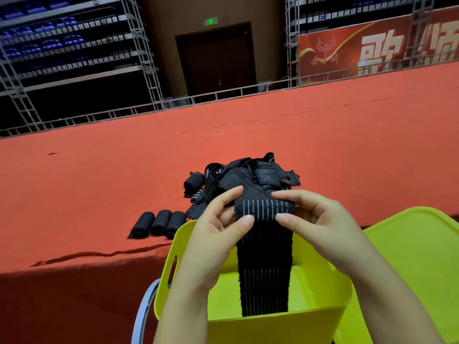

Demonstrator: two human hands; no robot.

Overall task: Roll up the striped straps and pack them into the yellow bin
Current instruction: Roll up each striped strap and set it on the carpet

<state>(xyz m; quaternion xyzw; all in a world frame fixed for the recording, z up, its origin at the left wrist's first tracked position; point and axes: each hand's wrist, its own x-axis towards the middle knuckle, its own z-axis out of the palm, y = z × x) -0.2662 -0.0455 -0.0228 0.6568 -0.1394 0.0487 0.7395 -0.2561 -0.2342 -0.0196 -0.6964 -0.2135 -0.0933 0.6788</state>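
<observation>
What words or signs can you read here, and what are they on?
"歌" in big pale characters on the red banner; the character beside it is cut off at the picture's edge.
The small yellow characters under the banner's emblem are too blurred to read.
The green exit sign above the door glows, but its marking is too small to read.
The straps, yellow bin and seat tags show no readable text.

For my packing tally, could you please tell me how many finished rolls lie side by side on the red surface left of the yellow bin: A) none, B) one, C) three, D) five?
C: three rolled striped straps lie side by side on the red surface, just left of the yellow bin.
</observation>
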